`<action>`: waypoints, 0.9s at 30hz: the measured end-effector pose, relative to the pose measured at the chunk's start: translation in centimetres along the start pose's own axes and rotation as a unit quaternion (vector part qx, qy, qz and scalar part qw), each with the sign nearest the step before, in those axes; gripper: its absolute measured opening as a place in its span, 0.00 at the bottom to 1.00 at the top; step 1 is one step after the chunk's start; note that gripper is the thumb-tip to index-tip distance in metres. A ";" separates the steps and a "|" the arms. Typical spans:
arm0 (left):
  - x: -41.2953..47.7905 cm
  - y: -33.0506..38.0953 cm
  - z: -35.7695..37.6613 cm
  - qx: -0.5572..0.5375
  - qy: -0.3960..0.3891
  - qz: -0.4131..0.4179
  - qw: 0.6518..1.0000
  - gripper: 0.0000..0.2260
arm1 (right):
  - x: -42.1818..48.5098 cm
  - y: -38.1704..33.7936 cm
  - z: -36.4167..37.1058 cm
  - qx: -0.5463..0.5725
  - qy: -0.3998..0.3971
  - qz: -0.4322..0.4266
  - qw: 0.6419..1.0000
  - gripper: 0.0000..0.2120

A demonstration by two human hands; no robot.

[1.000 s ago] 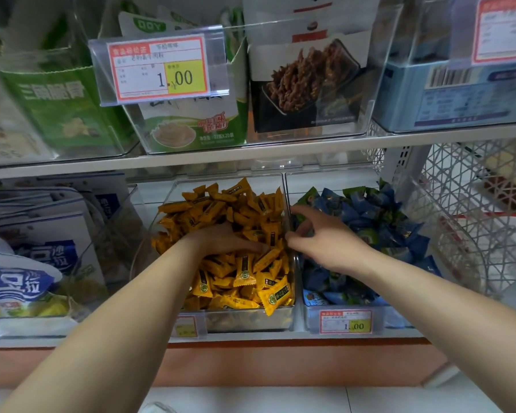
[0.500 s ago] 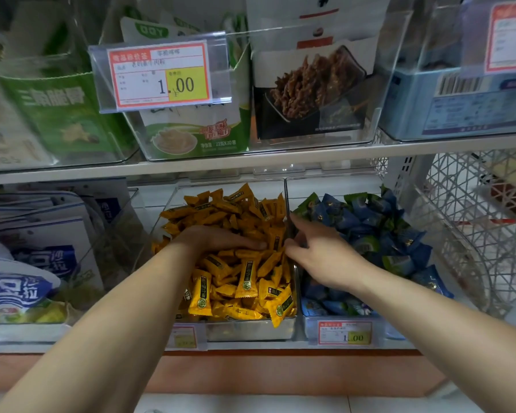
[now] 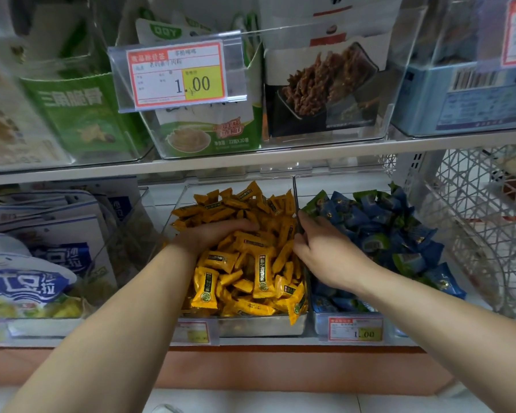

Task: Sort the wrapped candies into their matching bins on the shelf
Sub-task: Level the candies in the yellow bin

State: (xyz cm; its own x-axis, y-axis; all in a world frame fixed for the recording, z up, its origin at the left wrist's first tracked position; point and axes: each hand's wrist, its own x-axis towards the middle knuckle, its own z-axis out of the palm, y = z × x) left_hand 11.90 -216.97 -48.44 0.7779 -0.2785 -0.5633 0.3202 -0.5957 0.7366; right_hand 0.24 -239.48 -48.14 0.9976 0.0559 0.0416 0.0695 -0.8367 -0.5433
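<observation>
1. Two clear bins are seen side by side on the shelf (image 3: 265, 341), the yellow bin (image 3: 256, 324) on the left and the blue bin (image 3: 319, 321) on the right. They are set close together, with the clear wall between them.
2. Both are heaped above the rim. The yellow candies (image 3: 245, 263) are piled loose in the left bin, and the blue candies (image 3: 385, 228) in the right bin have green-wrapped pieces (image 3: 405, 260) mixed among them.
3. The left hand (image 3: 215, 234) is laid palm down on the yellow heap, with its fingers curved over and partly buried. Whether a candy is held underneath cannot be told.
4. The right hand (image 3: 325, 251) is placed right at the dividing wall, over the near-left corner of the blue heap. One finger is stretched along the wall and the rest are tucked under. Blue candies are touched on its right side and yellow ones lie just beside its thumb. Any pinched piece is hidden, so that cannot be told either.
5. Each candy is judged light and small, with a glossy, crinkly wrapper that is likely to slip.
6. A fingertip pinch across the padded middle is advised, or on a crimped end. The heap is loose, so neighbouring pieces may be set sliding when one is lifted.
</observation>
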 end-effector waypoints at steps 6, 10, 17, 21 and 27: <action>-1.0 0.5 0.6 -0.096 -0.040 0.056 0.993 0.15 | -0.3 -1.0 -1.8 -0.134 0.119 -0.071 0.981 0.23; -1.5 0.9 0.6 -0.094 -0.025 0.064 0.993 0.18 | -0.8 -3.0 -1.5 -0.150 0.002 -0.178 0.973 0.41; -1.9 1.0 -0.2 -0.167 -0.032 0.078 0.982 0.21 | 1.3 -5.0 2.2 -0.288 -0.061 -0.143 0.945 0.56; -3.0 1.8 -1.3 -0.211 -0.054 0.081 0.973 0.17 | 3.2 -5.4 1.9 -0.260 -0.089 -0.129 0.953 0.51; -4.4 1.8 -1.9 -0.267 -0.042 0.093 0.958 0.16 | 5.0 -4.9 0.8 -0.205 -0.052 -0.121 0.970 0.40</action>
State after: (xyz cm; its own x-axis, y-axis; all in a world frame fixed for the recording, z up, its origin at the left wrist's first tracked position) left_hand 10.10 -215.36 -43.93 0.8089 -0.4158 -0.4157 0.4292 -0.0658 0.9008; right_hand 4.92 -234.62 -45.96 0.9491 0.3136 0.0304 0.3146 -0.9376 -0.1483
